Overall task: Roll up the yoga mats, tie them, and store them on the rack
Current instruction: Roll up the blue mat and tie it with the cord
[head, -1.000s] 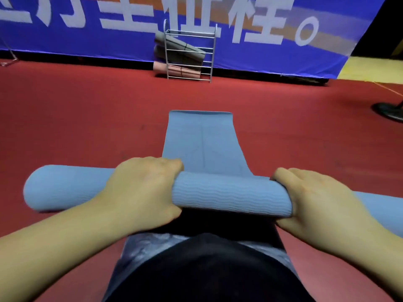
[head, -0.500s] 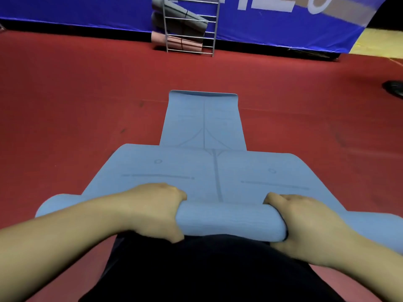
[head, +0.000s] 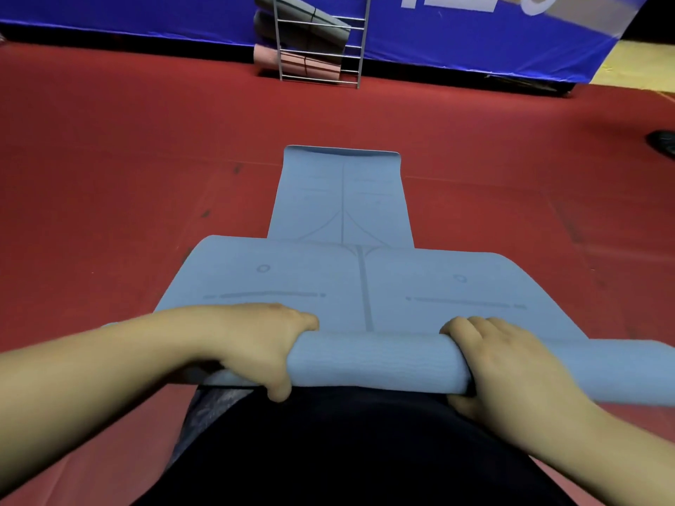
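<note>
Both your hands are clamped on the blue roll (head: 376,359), left hand (head: 255,352) and right hand (head: 511,367) curled over its top, each grip holding it firmly. The roll lies crosswise, just in front of your lap. The flat mat (head: 343,199) runs straight ahead from the roll toward the rack (head: 321,42), so push forward evenly with both hands.
</note>
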A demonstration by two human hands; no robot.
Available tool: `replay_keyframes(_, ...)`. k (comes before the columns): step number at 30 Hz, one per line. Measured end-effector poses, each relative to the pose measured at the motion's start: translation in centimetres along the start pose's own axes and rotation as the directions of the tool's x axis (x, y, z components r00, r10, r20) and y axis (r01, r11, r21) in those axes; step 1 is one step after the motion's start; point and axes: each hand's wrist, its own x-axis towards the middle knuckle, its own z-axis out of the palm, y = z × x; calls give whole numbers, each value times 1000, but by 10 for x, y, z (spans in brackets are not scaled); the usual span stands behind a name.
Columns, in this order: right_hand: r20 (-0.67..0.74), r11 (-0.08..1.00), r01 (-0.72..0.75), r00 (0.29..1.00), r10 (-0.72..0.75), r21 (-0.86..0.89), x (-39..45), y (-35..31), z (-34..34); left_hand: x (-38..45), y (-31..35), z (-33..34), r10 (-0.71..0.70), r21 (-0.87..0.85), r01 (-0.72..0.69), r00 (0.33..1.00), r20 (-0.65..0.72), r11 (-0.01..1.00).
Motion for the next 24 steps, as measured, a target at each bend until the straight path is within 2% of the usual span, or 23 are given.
replay_keyframes(2,106,1000,-11,994,9,22,5,1,-3,-6,7,5,-23,114,38,991,-130,993)
replay_keyframes(3,216,997,-49,976,34,61,8,2,-5,-10,9,14,1,193,48,970,-242,980)
replay_keyframes(5,404,980,-121,914,47,160,15,8,-8,-11,9,31,184,380,23,847,-499,925)
replay_keyframes(6,461,965,-150,887,36,214,19,10,-8,-11,9,34,217,407,37,800,-559,913)
replay_keyframes(8,535,941,-198,845,21,275,25,11,-7,-10,8,30,117,300,44,860,-497,953)
replay_keyframes(9,555,941,-216,831,37,260,27,10,-9,-7,6,27,33,211,58,914,-403,976)
replay_keyframes(10,524,955,-203,849,62,215,25,8,-9,0,4,25,-6,160,52,961,-278,986)
replay_keyframes(11,432,981,-134,900,62,138,23,6,-7,7,1,19,-15,104,36,981,-196,994)
replay_keyframes(12,288,998,-27,957,9,56,20,4,-2,12,-2,11,-17,45,22,994,-110,999)
replay_keyframes(13,173,999,35,984,-34,1,19,1,-2,16,-5,4,-9,-3,9,1000,-18,1000)
replay_keyframes(14,153,999,47,987,-42,-28,19,-2,-3,19,-7,-1,-22,-49,24,999,43,999)
replay_keyframes(15,199,1000,18,980,-18,3,19,-3,-3,20,-5,-3,-37,-60,41,997,70,997)
replay_keyframes(16,296,995,-59,955,34,75,19,-1,-1,17,0,-2,-53,-10,54,998,45,999)
replay_keyframes(17,402,984,-119,914,57,132,19,1,1,14,2,5,-51,81,55,997,-62,995)
replay_keyframes(18,460,971,-160,886,61,180,22,5,4,11,5,14,25,222,36,964,-264,974)
replay_keyframes(19,490,955,-194,869,62,224,25,9,5,10,9,24,110,349,42,907,-406,936)
replay_keyframes(20,519,943,-211,854,49,258,28,12,7,9,13,30,135,400,82,863,-487,913)
replay_keyframes(22,590,926,-234,807,16,296,34,14,9,9,16,35,91,379,107,878,-471,919)
replay_keyframes(24,572,933,-229,820,32,277,37,12,5,15,10,34,-15,284,109,950,-312,953)
